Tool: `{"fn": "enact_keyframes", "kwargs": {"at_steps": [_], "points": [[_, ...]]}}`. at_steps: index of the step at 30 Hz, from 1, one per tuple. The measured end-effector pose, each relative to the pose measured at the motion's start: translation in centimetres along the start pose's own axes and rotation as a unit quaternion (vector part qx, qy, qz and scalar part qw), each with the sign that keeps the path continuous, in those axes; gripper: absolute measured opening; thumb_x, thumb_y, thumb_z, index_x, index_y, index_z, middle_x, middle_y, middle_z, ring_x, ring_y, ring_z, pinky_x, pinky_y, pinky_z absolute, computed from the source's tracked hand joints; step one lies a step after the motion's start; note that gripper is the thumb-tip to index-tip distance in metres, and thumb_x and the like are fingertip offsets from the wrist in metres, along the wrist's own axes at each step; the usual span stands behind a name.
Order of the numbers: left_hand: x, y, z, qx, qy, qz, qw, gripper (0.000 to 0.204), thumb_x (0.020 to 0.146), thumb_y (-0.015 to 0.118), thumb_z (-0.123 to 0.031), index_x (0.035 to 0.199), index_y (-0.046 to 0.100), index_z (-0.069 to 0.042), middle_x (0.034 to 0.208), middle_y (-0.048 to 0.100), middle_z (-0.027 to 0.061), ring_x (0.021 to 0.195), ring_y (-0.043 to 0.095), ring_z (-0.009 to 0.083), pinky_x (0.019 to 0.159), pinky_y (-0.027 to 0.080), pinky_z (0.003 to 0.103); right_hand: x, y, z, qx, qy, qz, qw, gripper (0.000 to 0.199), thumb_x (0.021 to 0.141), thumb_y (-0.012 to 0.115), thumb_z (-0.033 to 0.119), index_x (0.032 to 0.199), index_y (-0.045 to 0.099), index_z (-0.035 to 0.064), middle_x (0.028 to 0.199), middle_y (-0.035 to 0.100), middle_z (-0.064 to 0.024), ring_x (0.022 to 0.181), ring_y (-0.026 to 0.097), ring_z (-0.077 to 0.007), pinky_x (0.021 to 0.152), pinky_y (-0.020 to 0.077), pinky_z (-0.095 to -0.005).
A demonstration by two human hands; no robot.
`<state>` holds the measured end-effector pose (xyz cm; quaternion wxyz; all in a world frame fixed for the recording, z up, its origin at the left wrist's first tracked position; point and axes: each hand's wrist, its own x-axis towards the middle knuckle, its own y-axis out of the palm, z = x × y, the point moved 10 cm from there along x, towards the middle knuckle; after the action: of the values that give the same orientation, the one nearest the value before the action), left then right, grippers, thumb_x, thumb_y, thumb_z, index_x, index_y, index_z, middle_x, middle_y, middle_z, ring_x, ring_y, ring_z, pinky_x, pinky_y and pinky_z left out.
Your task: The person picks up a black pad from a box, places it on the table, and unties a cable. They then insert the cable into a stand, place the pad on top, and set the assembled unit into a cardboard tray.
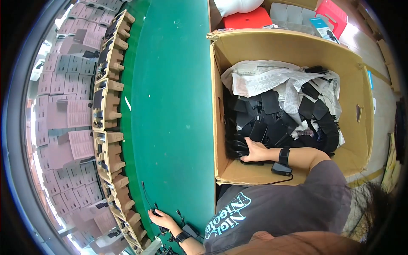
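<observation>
My right hand (256, 149) reaches into a large open cardboard box (221, 140) and grips a bundle of black plastic parts (236, 146) at the box's near left corner. More black parts (276, 123) fill the box, lying among crumpled white printed sheets (272, 78). A black wristband (284, 156) with a small black unit on a cord sits on that wrist. My left hand (162, 219) rests on the green belt (170, 106) at the lower left. Its fingers are closed on a thin black cable (146, 197). It wears a black wristband too.
A row of tan moulded trays (108, 106) holding black pieces runs along the belt's left edge. Beyond it lie several pinkish-grey flat cartons (63, 110). Red and white items (248, 17) sit past the box's far end. Wooden floor (382, 102) shows at the right.
</observation>
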<state>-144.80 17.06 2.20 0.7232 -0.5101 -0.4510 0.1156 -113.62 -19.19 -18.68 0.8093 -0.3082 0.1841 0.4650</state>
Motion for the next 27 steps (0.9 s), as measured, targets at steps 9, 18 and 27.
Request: {"fn": "enact_keyframes", "kwargs": {"at_steps": [9, 18, 27], "points": [[-0.6, 0.2, 0.9, 0.003, -0.031, 0.024, 0.999, 0.031, 0.089, 0.047, -0.022, 0.108, 0.050, 0.003, 0.106, 0.054, 0.0198, 0.097, 0.050, 0.0357, 0.083, 0.040, 0.043, 2.6, -3.4, -1.8, 0.060, -0.031, -0.185, 0.980, 0.059, 0.070, 0.063, 0.054, 0.102, 0.057, 0.0044, 0.087, 0.064, -0.0158, 0.084, 0.061, -0.0326, 0.073, 0.0484, -0.0382], [-1.3, 0.4, 1.8, -0.006, -0.015, 0.014, 1.000, 0.030, 0.088, 0.047, -0.020, 0.109, 0.049, 0.002, 0.112, 0.051, 0.0182, 0.102, 0.049, 0.0356, 0.085, 0.040, 0.044, 0.2, -8.4, 3.5, 0.417, -0.124, -0.105, 0.894, 0.032, 0.083, 0.061, 0.023, 0.108, 0.055, 0.0027, 0.099, 0.059, -0.0035, 0.089, 0.054, -0.0119, 0.081, 0.0437, -0.0272], [-1.3, -0.7, 1.5, -0.049, -0.061, 0.004, 0.997, 0.025, 0.086, 0.050, -0.021, 0.100, 0.050, 0.001, 0.112, 0.051, 0.0189, 0.102, 0.047, 0.0362, 0.086, 0.037, 0.044, -6.4, -12.7, 19.1, 0.381, -0.309, -0.155, 0.857, 0.046, 0.083, 0.061, 0.021, 0.119, 0.042, 0.0005, 0.108, 0.053, -0.0066, 0.097, 0.052, -0.0144, 0.086, 0.0423, -0.0279]]}}
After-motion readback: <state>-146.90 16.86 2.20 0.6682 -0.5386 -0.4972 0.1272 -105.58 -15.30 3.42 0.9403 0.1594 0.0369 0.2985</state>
